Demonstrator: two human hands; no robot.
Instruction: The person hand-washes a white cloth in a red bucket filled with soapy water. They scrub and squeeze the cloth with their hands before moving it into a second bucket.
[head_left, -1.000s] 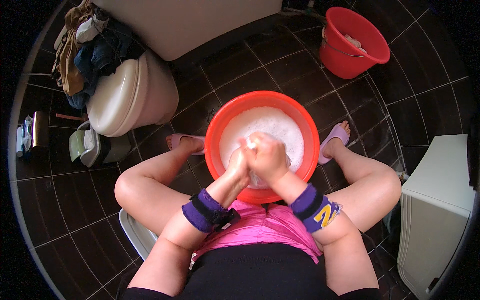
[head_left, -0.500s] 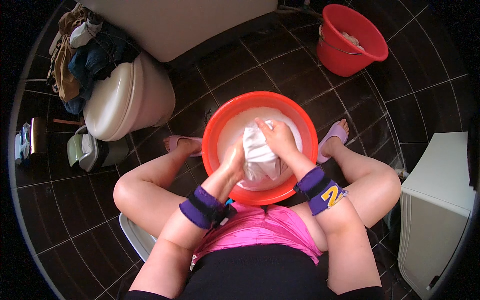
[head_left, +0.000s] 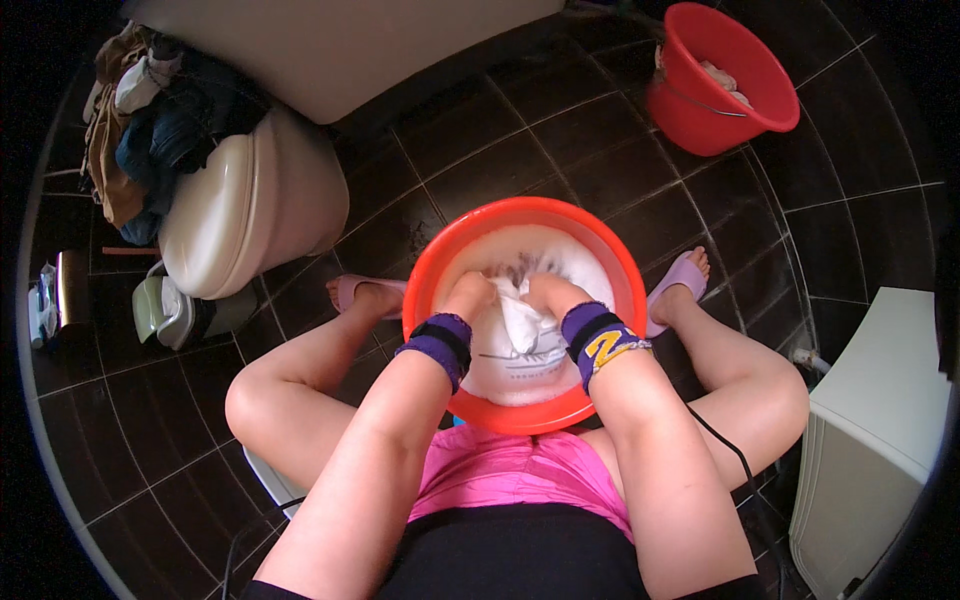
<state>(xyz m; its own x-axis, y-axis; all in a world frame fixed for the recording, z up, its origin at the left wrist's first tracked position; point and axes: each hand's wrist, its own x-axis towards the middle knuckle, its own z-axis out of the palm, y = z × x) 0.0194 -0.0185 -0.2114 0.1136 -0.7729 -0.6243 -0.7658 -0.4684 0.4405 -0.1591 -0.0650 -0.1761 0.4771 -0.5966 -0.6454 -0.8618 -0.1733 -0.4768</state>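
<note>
A red-orange basin (head_left: 625, 300) of sudsy water stands between my legs. In it lies a wet white cloth (head_left: 520, 325), bunched upward between my hands; a flatter white part with grey printed lines spreads toward me. My left hand (head_left: 474, 292) is closed at the left of the bunch, fingers pointing down. Opposite it, my right hand (head_left: 547, 291) is closed at the bunch's right side. Both sets of fingertips are hidden in suds and cloth. Purple wristbands (head_left: 440, 346) circle both forearms.
A red bucket (head_left: 700, 95) with pale cloth inside stands at the far right. To the left, clothes (head_left: 170, 140) are heaped on a white toilet (head_left: 215, 210), near a small green bin (head_left: 150, 305). A white cabinet (head_left: 885, 390) stands at right. A black cable (head_left: 725, 440) crosses my right thigh.
Both hands have gone down into the basin with the white cloth, which was held up above the suds before. The view has shifted slightly.
</note>
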